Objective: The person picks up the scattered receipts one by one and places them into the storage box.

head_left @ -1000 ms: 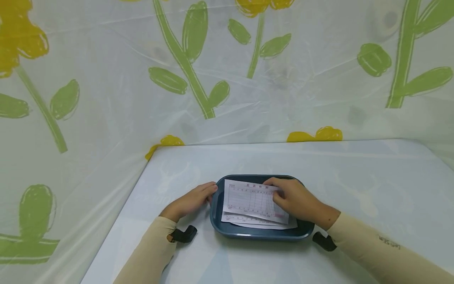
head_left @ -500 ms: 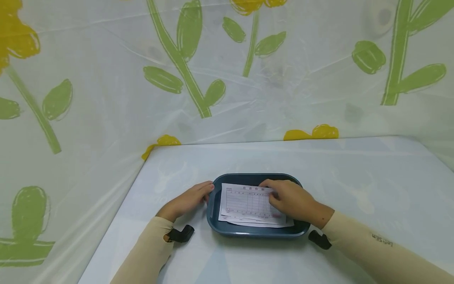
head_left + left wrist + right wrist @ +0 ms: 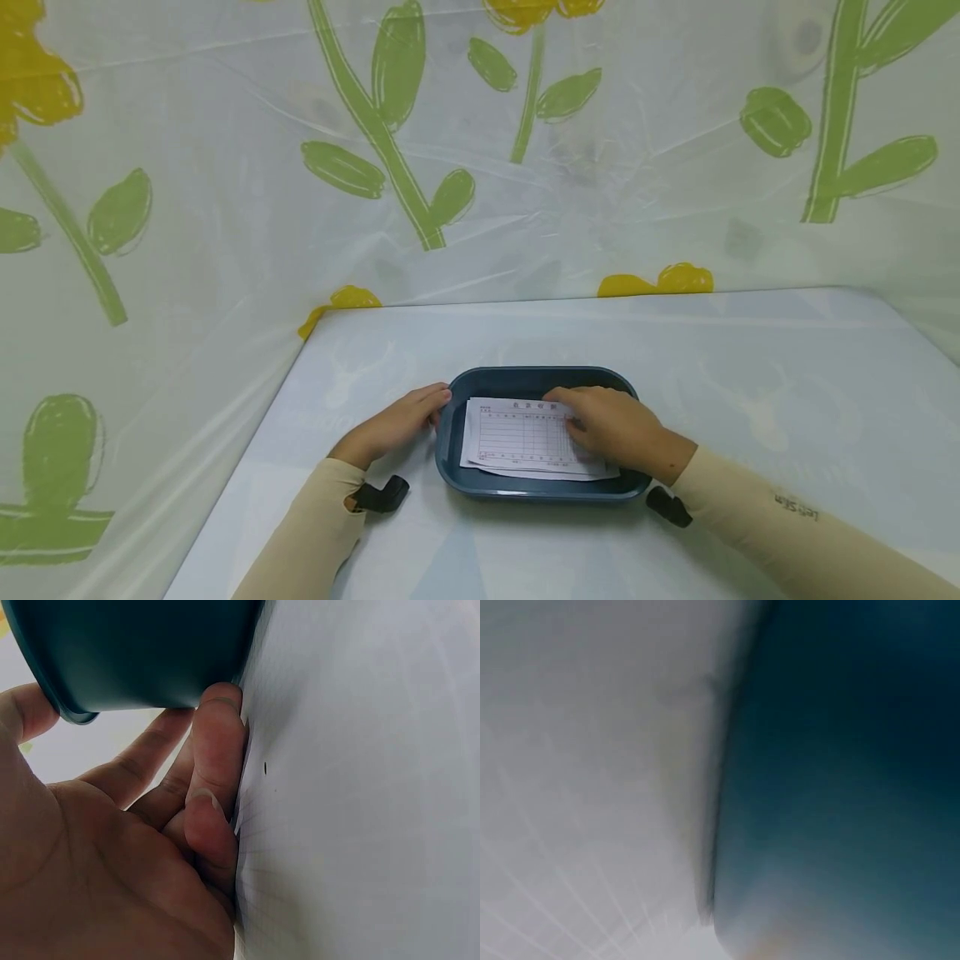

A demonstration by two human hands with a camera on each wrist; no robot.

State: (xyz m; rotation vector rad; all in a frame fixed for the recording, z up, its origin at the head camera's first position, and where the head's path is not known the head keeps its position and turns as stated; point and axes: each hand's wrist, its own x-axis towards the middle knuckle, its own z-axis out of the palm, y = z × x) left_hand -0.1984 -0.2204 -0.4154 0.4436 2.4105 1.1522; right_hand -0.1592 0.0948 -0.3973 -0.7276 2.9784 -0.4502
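Observation:
A dark teal tray (image 3: pixel 543 497) holds a small stack of printed receipt slips (image 3: pixel 517 437). At the tray's right side, my right hand (image 3: pixel 618 429) grips the top slip near its right end, thumb over the paper and other fingers mostly hidden. My left hand (image 3: pixel 393 425) is at the tray's left end. In the left wrist view, its thumb (image 3: pixel 30 712) touches the rim while the extended fingers (image 3: pixel 217 742) meet the outer wall low down. The right wrist view is blurred and shows mainly the teal tray wall (image 3: pixel 840 787), not the grip.
A white, faintly patterned cloth covers the table (image 3: pixel 787 400) around the tray. Behind it hangs a pale curtain (image 3: pixel 637 208) printed with green stems and yellow flowers. Black wrist-worn cameras sit below the left (image 3: pixel 382 494) and right (image 3: pixel 669 507) wrists.
My right hand has lowered the top slip, which stood raised and askew and now lies nearly flat and more in line with the stack. My left hand keeps its place at the tray.

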